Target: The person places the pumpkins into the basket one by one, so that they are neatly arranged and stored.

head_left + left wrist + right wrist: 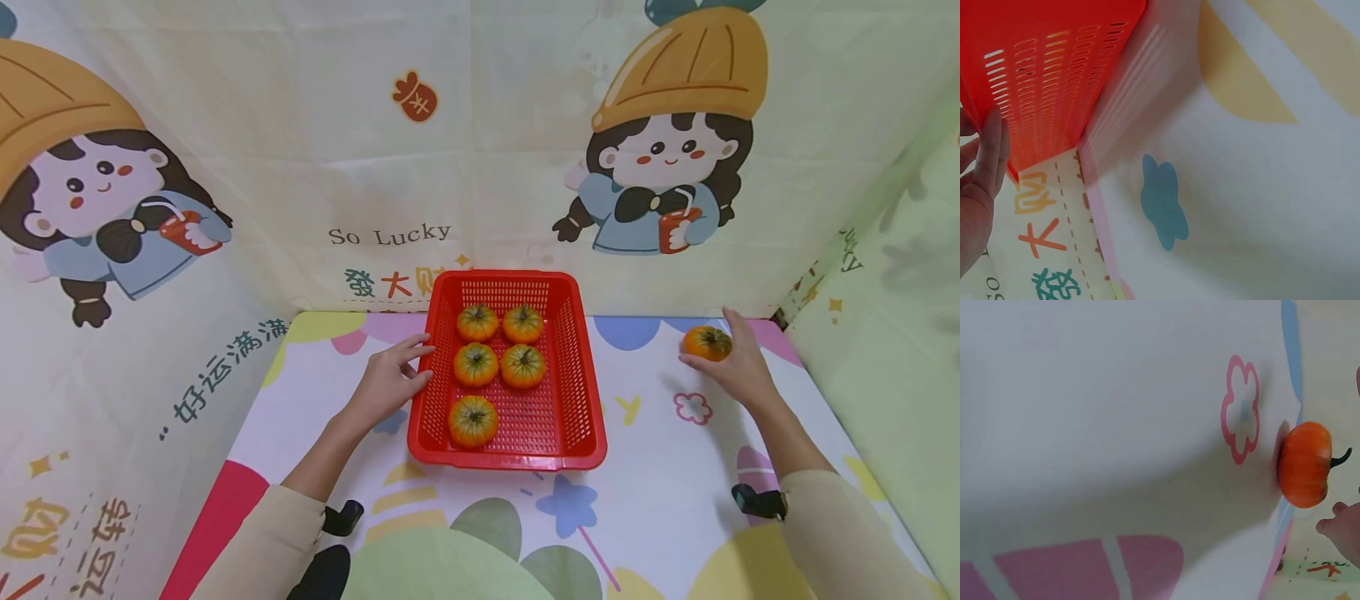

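Observation:
A red plastic basket [555, 462] with slotted walls holds several small orange pumpkins [476, 364] with green-streaked tops. At its left rim, my left hand [387, 382] touches the edge with relaxed fingers; the left wrist view shows its fingers [988, 153] against the basket's wall [1054, 75]. To the right, another small pumpkin [707, 343] sits on the table near its back edge. Around that one my right hand [738, 362] is spread, thumb on the near side. In the right wrist view a gap shows between the pumpkin [1305, 465] and the visible part of the hand [1344, 528].
The table [645, 500] wears a white cloth with colourful printed shapes. A printed cloth backdrop [510, 167] rises behind the basket, and more cloth hangs at the left and right. Dark wrist straps [343, 518] show at both sleeves.

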